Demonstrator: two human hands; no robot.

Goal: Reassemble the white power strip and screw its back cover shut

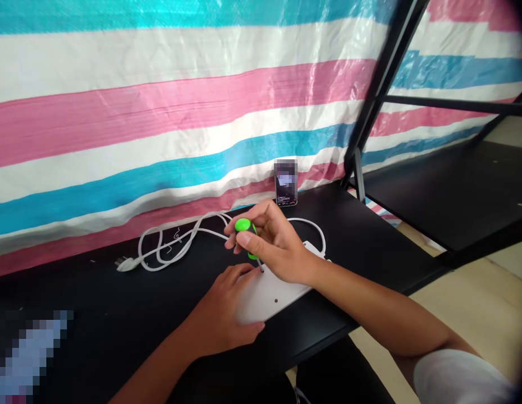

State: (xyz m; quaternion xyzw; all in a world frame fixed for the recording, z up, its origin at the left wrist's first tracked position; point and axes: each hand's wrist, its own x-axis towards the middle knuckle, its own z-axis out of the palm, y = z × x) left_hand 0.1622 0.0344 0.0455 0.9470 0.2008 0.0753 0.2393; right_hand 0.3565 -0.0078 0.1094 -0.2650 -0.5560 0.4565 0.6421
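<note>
We see the right hand (282, 247) above, its fingers clamped round a green-and-black screwdriver (243, 225) whose shaft slants down onto a long white plastic power strip (261, 300). The strip lies on the black surface (130, 320) directly below those fingers, its long axis running near left to far right. The left hand (216, 314) clasps its near-left end. The right hand hides part of the strip; we cannot make out what the tip meets.

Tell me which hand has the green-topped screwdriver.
The right hand: it grasps the green-topped screwdriver above the long white case. The left hand has no tool, instead holding the case's end.
</note>
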